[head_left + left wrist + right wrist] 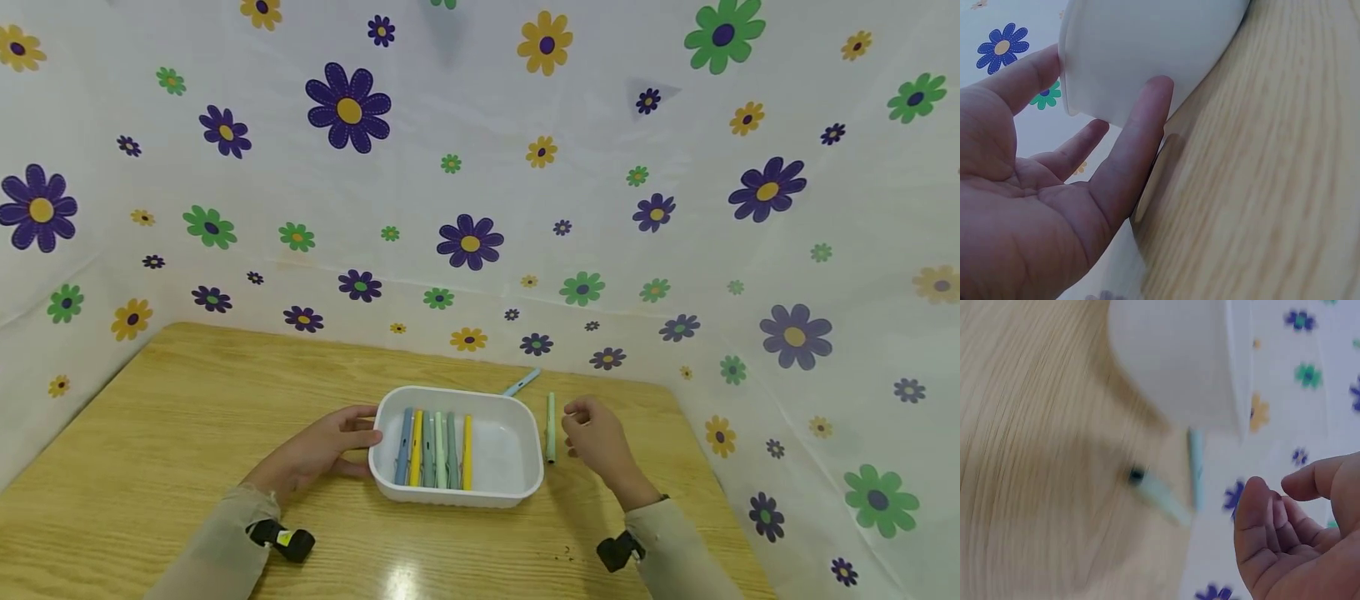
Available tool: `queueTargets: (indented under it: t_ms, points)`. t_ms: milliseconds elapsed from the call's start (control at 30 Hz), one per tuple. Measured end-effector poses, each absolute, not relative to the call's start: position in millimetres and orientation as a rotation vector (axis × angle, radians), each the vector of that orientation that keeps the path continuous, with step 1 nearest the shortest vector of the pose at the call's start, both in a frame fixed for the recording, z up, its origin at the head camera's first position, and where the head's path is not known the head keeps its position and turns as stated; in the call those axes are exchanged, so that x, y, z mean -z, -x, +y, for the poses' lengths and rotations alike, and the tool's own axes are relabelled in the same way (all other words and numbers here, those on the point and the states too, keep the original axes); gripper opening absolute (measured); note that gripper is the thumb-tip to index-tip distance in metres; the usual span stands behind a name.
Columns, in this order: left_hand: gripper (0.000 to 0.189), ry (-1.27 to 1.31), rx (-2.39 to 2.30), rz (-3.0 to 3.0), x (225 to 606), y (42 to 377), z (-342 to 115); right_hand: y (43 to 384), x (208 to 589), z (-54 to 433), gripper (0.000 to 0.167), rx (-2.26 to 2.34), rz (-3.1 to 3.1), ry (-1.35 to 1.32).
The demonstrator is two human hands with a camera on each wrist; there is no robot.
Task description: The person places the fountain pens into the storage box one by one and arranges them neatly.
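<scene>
Steadying a white tray (506, 458) of pens (440, 450), the left hand (326, 442) pinches its left rim; the right hand (600, 437), relaxed and empty, seems at the reaching step, right of a green pen (551, 429) on the desk (225, 392); lifting it calls for a leftward pinch.

Head view above and behind left hand (322, 450) and right hand (600, 440), facing forward and down, farthest off, each wrist view close beside its own hand, tipped sideways, facing past it, all sharing the white tray (500, 450) between them
</scene>
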State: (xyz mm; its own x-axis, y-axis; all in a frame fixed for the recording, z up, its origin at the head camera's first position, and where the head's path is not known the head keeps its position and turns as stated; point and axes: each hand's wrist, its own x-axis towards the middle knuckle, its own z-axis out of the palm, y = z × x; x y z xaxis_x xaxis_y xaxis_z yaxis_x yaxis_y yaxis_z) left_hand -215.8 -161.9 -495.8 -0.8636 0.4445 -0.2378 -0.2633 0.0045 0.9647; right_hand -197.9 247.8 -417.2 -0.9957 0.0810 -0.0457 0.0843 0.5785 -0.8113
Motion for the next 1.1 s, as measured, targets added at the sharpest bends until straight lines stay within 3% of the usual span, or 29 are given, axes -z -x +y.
queueTargets:
  t_ms: [167, 367, 833, 1100]
  points:
    - [0.073, -0.190, -1.906, 1.819, 494.3, 214.6, -165.6, 203.8, 429.6, 275.9, 0.029, 1.329, 2.725, -0.197]
    - [0.074, -0.206, -1.913, 1.798, 494.3, 214.6, -166.5, 216.3, 448.5, 273.2, 0.031, 1.199, 2.719, -0.220]
    - [0.073, -0.205, -1.899, 1.809, 492.9, 215.7, -163.2, 233.7, 458.2, 262.9, 0.015, 1.227, 2.652, -0.345]
    - [0.070, -0.175, -1.906, 1.800, 493.8, 214.9, -162.5, 233.4, 456.6, 262.4, 0.015, 1.183, 2.610, -0.339]
